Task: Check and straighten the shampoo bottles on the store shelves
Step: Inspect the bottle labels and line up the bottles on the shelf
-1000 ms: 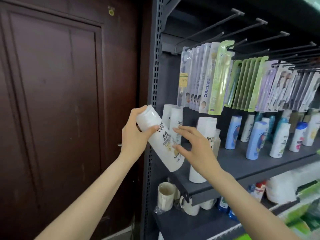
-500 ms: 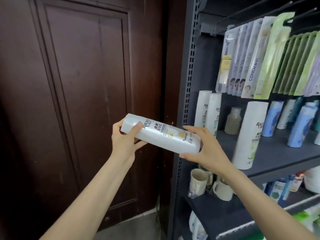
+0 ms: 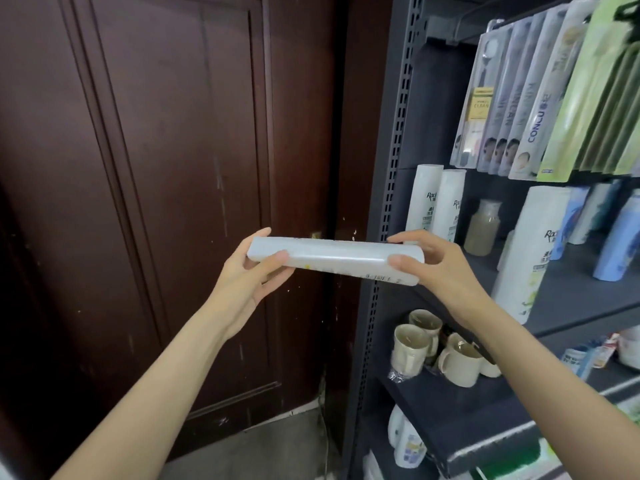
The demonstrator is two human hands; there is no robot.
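Observation:
A white shampoo bottle (image 3: 336,258) lies level in the air in front of the shelf's left upright, its plain side up. My left hand (image 3: 249,275) grips its left end, thumb on the near side. My right hand (image 3: 436,265) grips its right end the same way. On the dark shelf (image 3: 571,299) to the right stand two more white shampoo bottles (image 3: 438,206) at the back and one taller white bottle (image 3: 526,251) near the front edge, all upright.
Blue bottles (image 3: 620,237) and a clear jar (image 3: 483,226) stand further along the shelf. Toothbrush packs (image 3: 540,98) hang above. Cream mugs (image 3: 436,344) sit on the shelf below. A dark wooden door (image 3: 156,202) fills the left side.
Both hands pulled the bottle off the shelf and out to the left, tipping it from slanted to level and rolling its label away from me. The view swung left.

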